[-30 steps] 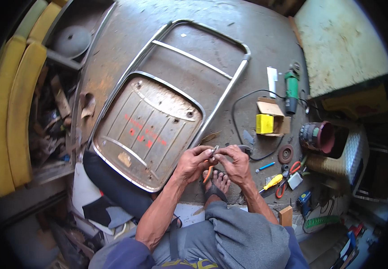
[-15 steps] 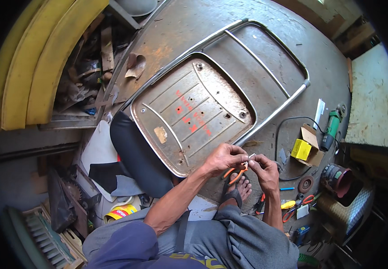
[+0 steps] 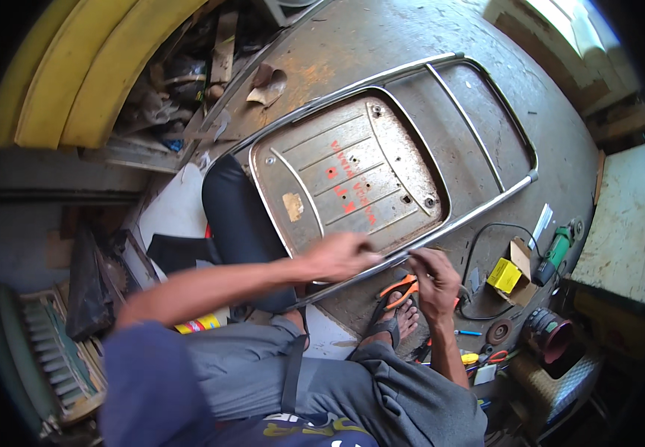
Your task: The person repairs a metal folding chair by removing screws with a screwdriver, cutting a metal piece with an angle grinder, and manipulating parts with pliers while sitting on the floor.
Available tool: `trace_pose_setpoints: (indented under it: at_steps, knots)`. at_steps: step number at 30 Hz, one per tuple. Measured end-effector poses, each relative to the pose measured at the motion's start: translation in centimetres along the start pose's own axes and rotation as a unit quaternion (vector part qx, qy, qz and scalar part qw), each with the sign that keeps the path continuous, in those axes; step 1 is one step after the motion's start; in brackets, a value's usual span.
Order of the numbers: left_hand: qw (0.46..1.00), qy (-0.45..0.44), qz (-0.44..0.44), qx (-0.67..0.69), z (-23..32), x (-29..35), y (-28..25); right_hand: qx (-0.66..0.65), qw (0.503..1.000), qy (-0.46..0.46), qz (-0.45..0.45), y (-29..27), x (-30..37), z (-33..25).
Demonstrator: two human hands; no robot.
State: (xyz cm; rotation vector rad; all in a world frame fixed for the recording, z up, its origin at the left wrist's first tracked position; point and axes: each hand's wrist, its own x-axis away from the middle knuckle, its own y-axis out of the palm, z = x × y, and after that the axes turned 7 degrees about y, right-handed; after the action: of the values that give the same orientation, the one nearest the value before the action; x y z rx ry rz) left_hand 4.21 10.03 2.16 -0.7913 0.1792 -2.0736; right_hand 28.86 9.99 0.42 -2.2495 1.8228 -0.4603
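My left hand (image 3: 337,255), smeared by motion, is over the near edge of a metal chair seat pan (image 3: 315,175). Whether its fingers hold anything cannot be made out. To its right, my right hand (image 3: 436,283) is closed with thumb and fingers pressed together. Orange-handled pliers (image 3: 397,285) stick out from the left side of this hand, above my sandaled foot (image 3: 406,316). Their jaws are hidden by the fingers. The brown pan, rusty with red lettering, lies in a chrome tube frame (image 3: 479,201). A black padded cushion (image 3: 234,216) stands against its left side.
At the right lie a green angle grinder (image 3: 558,249) with its cord, an open box with a yellow pack (image 3: 503,276), a grinding disc (image 3: 498,332) and a blue pen (image 3: 468,333). Yellow curved panels (image 3: 88,67) and scrap fill the upper left.
My hands were together, pinching a small whitish piece. Now the left hand has moved away to the left, while the right stays near its place. The view has shifted, moving the seat rightward.
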Motion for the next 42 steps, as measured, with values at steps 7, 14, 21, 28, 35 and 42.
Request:
trace_pose_setpoints:
  at_steps: [7, 14, 21, 28, 35, 42]
  knots:
    - [0.842, -0.308, 0.154, 0.415, -8.6, 12.8, -1.5, 0.103, 0.965, -0.093, -0.224, 9.2, 0.1, 0.7]
    - [0.663, -0.105, 0.206, 0.712, -12.0, 9.0, 5.4, 0.164, 0.98, -0.021, -0.113, 7.0, 1.5, 0.2]
    - [0.6, -0.095, 0.247, 0.755, -13.7, 5.8, 7.1, 0.236, 0.961, 0.141, -0.006, 1.4, 8.0, 4.6]
    - [0.68, -0.14, 0.317, 0.647, -14.6, 4.2, 8.9, 0.249, 0.938, 0.228, 0.081, -1.4, 15.3, 7.5]
    - [0.657, -0.108, 0.301, 0.683, -14.9, 5.2, 7.7, 0.208, 0.872, 0.371, 0.242, -2.8, 23.2, 10.3]
    - [0.719, -0.151, 0.228, 0.639, -14.3, 4.4, 7.1, 0.275, 0.775, 0.459, 0.336, -8.1, 27.6, 13.8]
